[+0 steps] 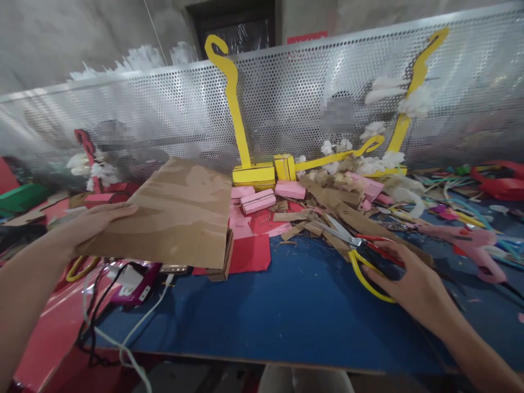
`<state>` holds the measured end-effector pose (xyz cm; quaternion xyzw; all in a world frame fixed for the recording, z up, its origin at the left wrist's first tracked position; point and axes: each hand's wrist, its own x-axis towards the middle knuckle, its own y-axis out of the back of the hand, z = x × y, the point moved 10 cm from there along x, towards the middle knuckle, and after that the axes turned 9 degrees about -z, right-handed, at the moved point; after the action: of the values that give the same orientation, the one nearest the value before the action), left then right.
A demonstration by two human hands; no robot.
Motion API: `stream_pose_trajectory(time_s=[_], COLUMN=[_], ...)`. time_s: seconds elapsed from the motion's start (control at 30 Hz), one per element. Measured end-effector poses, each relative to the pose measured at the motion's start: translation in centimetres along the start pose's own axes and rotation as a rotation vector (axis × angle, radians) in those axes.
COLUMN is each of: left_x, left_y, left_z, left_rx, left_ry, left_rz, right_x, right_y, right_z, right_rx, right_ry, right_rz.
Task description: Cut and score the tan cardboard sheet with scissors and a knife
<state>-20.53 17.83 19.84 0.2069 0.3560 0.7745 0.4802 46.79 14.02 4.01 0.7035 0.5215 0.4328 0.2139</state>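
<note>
At the left, my left hand [102, 218] grips the edge of a sheet of brown cardboard [176, 218], thumb side on top and the other fingers partly hidden. The sheet is held tilted above the table, over a folded brown cardboard piece [223, 259] and some red paper [254, 254]. On the right, my right hand [409, 278] has its fingers on the handles of a pair of scissors [370, 267], one handle red and one yellow. Their blades point up and left, over cardboard scraps [311, 224].
Yellow hook-topped stands [235, 103] and pink blocks [257, 202] are by the perforated metal screen [164, 120]. A pink glue gun [470, 240] lies at the right. Left of centre, a purple power strip [137, 286] with cables sits on the blue table [262, 316].
</note>
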Motion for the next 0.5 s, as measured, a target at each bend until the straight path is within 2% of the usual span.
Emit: stream_pose_trajectory(time_s=[0.1, 0.17, 0.33, 0.43, 0.5], left_x=[0.1, -0.1, -0.8, -0.7, -0.4], left_y=[-1.2, -1.5, -1.7, -1.6, -1.4], left_z=[-1.3, -1.0, 0.0, 0.6, 0.6], left_rx=[-0.096, -0.128, -0.14, -0.167, -0.198], left_ry=[0.158, 0.171, 0.165, 0.123, 0.1], left_rz=[-0.128, -0.149, -0.151, -0.15, -0.141], right_x=[0.0, 0.1, 0.9, 2.2, 3.6], right_y=[0.1, -0.2, -3.1, -4.8, -6.0], right_z=[-1.3, -3.1, -10.6, -15.3, -17.2], right_rx=[-0.014, -0.051, -0.2, -0.356, -0.403], right_ry=[0.046, 0.11, 0.375, 0.544, 0.594], right_rz=[0.0, -0.012, -0.125, -0.118, -0.124])
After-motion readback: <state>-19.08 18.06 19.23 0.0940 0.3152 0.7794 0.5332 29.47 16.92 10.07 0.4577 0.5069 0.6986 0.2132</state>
